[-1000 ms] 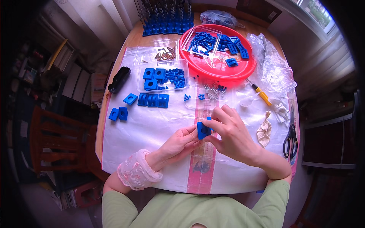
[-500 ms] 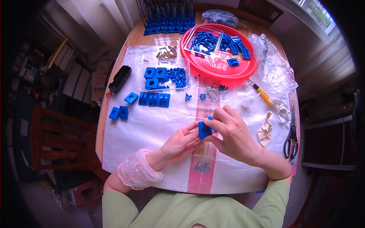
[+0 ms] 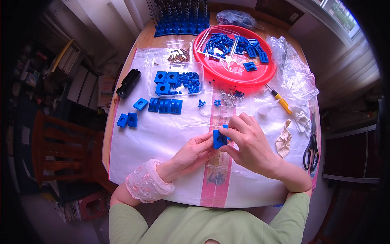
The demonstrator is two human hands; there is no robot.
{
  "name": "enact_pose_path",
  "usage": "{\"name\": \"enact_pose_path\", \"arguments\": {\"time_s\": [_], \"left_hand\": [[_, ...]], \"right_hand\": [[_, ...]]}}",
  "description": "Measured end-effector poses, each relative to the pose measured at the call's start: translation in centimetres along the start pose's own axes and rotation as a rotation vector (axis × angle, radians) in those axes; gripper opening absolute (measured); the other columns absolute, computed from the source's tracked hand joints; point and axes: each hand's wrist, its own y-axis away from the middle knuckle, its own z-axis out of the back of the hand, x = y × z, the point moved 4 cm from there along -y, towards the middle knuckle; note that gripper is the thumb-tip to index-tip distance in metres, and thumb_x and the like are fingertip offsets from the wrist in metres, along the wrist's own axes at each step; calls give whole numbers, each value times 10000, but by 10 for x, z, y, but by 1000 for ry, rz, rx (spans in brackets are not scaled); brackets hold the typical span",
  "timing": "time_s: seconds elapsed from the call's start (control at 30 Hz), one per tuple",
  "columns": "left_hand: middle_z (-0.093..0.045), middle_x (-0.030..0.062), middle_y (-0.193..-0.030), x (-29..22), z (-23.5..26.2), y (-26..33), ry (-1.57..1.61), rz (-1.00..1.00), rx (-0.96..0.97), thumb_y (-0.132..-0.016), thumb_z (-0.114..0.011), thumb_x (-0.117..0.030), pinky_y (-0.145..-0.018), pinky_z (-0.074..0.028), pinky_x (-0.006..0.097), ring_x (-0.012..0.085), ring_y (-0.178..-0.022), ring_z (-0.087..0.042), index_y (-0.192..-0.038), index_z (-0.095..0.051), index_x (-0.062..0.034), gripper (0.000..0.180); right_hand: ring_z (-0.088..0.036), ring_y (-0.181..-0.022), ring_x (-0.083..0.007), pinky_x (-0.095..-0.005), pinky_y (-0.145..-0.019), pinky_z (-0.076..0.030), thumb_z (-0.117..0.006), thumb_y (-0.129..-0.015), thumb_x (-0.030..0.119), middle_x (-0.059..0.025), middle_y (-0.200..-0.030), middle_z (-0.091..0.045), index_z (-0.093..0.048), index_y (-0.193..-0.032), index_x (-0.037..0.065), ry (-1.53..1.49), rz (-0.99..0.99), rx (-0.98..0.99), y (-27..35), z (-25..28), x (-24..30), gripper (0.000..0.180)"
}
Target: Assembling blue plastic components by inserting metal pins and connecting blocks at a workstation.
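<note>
A blue plastic block with a round hole (image 3: 219,140) is held above the near middle of the table. My left hand (image 3: 195,151) grips it by its left side, fingers closed. From the right, my right hand (image 3: 248,140) pinches the same block at its top and right edge. Part of the block's far side is hidden behind the right fingers. To the left, similar blue blocks (image 3: 164,105) stand in a short row. A few more, such as a loose blue block (image 3: 140,104), lie farther left.
A clear plastic box (image 3: 200,92) holds blue blocks and small parts, with metal pins (image 3: 178,56) behind it. A red tray (image 3: 260,80) carries blue pieces. Nuts (image 3: 228,99), a yellow-handled screwdriver (image 3: 282,104), scissors (image 3: 311,152), a black case (image 3: 128,83) and plastic bags (image 3: 294,77) lie around.
</note>
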Motion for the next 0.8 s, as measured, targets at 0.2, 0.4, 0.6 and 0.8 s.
{"name": "enact_pose_path", "arguments": {"time_s": [0.2, 0.4, 0.6, 0.8], "left_hand": [[-567, 100, -1272, -7, -2, 1, 119, -21, 138, -985, -447, -115, -949, -449, 270, 136, -1124, -555, -1365, -433, 41, 412], [-637, 44, -1134, -5, 3, 3, -236, -109, -72, -964, -528, -136, -796, -460, 212, 63, -929, -568, -1307, -533, 17, 376], [-659, -13, -975, -6, 2, 4, -384, -148, -138, -941, -569, -116, -666, -449, 190, 24, -738, -522, -1241, -607, -4, 322], [-658, -11, -950, -5, 1, 6, -485, -208, -183, -927, -579, -87, -644, -448, 191, 23, -708, -515, -1226, -612, 10, 316]], "right_hand": [[-496, -934, -250, -369, -791, -388, -790, -643, 141, -84, -944, -517, -609, -990, 34, 41, 5, 12, 1, -1, 1, 405], [-497, -944, -252, -369, -810, -392, -791, -640, 144, -85, -943, -513, -600, -988, 34, 35, 17, 20, 2, -3, 3, 412], [-496, -949, -253, -369, -823, -392, -794, -623, 144, -87, -941, -512, -596, -985, 30, 37, 25, 9, 3, -7, 4, 428], [-499, -953, -254, -371, -823, -392, -796, -615, 159, -89, -944, -516, -594, -976, 25, 64, 42, 6, 4, -10, 7, 435]]}}
